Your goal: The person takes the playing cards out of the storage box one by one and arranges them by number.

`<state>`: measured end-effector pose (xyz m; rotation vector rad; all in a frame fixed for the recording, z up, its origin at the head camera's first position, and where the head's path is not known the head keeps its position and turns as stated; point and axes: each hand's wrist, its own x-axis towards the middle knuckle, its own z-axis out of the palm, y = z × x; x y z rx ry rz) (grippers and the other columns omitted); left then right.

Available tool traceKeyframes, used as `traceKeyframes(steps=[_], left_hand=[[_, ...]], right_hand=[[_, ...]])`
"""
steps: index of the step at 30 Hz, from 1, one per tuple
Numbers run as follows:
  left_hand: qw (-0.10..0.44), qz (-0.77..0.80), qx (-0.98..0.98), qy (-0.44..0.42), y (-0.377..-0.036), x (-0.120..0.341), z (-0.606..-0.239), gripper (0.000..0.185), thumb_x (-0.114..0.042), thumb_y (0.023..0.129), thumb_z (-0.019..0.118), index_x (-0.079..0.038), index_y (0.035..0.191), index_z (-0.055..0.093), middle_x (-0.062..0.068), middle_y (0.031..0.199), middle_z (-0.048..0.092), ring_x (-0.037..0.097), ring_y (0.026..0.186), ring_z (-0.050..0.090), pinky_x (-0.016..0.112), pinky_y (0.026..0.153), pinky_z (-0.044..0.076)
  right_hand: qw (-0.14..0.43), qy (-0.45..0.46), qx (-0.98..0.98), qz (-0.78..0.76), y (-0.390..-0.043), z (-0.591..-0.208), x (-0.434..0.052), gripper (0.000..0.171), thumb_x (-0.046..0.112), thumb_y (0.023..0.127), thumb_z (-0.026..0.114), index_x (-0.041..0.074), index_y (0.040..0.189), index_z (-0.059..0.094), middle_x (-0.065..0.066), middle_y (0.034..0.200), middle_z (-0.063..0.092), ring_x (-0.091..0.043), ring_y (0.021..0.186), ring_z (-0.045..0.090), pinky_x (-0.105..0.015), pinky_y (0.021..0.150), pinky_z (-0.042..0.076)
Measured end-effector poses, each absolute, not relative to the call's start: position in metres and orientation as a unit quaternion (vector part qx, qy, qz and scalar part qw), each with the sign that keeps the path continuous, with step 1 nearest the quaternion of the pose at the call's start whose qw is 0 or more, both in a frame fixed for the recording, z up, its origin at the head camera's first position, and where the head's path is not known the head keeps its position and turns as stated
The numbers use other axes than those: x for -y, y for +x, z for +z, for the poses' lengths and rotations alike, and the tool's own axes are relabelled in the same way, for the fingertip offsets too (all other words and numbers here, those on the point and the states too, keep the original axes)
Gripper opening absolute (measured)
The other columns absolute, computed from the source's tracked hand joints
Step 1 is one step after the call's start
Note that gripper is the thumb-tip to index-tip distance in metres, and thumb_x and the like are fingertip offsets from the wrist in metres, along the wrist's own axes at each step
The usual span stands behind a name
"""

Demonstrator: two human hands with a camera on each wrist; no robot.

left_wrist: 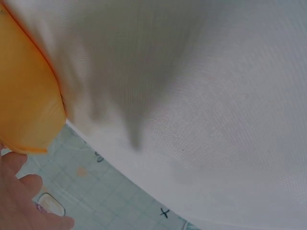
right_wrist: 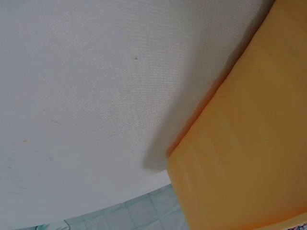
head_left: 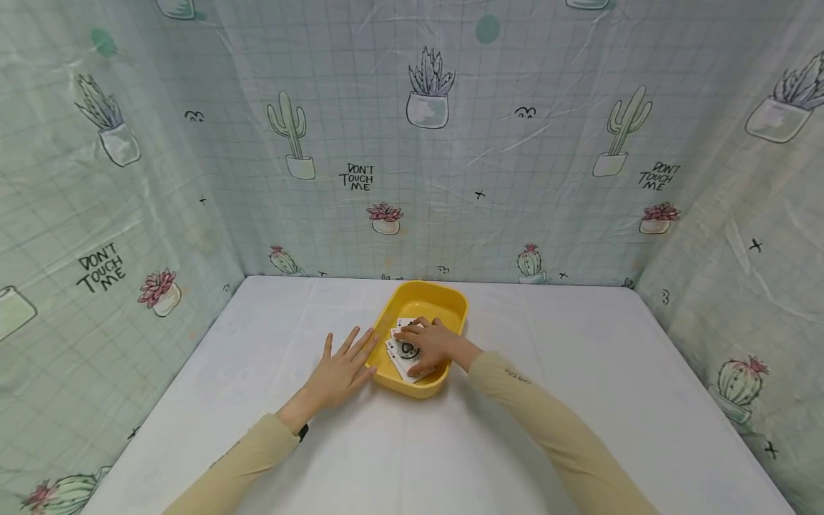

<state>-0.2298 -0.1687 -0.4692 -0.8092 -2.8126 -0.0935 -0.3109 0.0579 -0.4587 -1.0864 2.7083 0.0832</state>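
Note:
A yellow tray (head_left: 421, 290) stands on the white table, with several white playing cards (head_left: 399, 355) fanned over one another on its floor. One card with a large black spade design lies face up on top. My right hand (head_left: 434, 343) reaches in over the tray's right side, its thumb and fingers spread apart on the cards and covering part of them. At the tray's left rim my left hand (head_left: 337, 372) has its fingers spread and straight, the fingertips right at the edge. In the left wrist view, fingertips show beside the tray's wall (left_wrist: 29, 86).
The white table (head_left: 553, 343) extends around the tray on both sides and in front. Close behind the tray hangs a patterned cloth (head_left: 476, 236), which also runs along the left and right sides. In the right wrist view, the tray's wall (right_wrist: 240, 143) fills the right side.

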Motion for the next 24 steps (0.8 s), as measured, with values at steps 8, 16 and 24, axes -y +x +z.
traceKeyframes(steps=[8,16,24], left_hand=[[0.1,-0.036,0.956,-0.272,-0.2292,0.1678,-0.4676,0.059,-0.044,0.092,0.038,-0.015,0.142,0.023,0.003,0.149,0.022,0.03,0.137,0.02,0.066,0.101,0.01],[0.097,-0.03,0.957,-0.273,-0.2288,0.1694,-0.4688,0.06,-0.044,0.093,0.037,-0.015,0.142,0.023,0.003,0.149,0.021,0.03,0.137,0.018,0.066,0.101,0.009],[0.102,-0.034,0.955,-0.276,-0.2293,0.1694,-0.469,0.059,-0.045,0.093,0.037,-0.015,0.142,0.023,0.003,0.149,0.021,0.029,0.138,0.017,0.066,0.101,0.009]], right_hand=[[0.101,-0.374,-0.921,0.034,-0.3113,-0.4583,-0.0578,0.084,0.061,0.07,0.061,0.028,0.14,0.028,0.001,0.138,0.038,-0.024,0.128,0.028,-0.051,0.102,0.027],[0.091,-0.377,-0.921,0.04,-0.3116,-0.4602,-0.0568,0.085,0.065,0.068,0.06,0.028,0.139,0.03,0.001,0.135,0.039,-0.023,0.125,0.03,-0.049,0.1,0.029],[0.102,-0.367,-0.924,0.038,-0.3129,-0.458,-0.0583,0.087,0.064,0.068,0.061,0.029,0.14,0.028,0.002,0.139,0.037,-0.023,0.127,0.028,-0.053,0.102,0.026]])
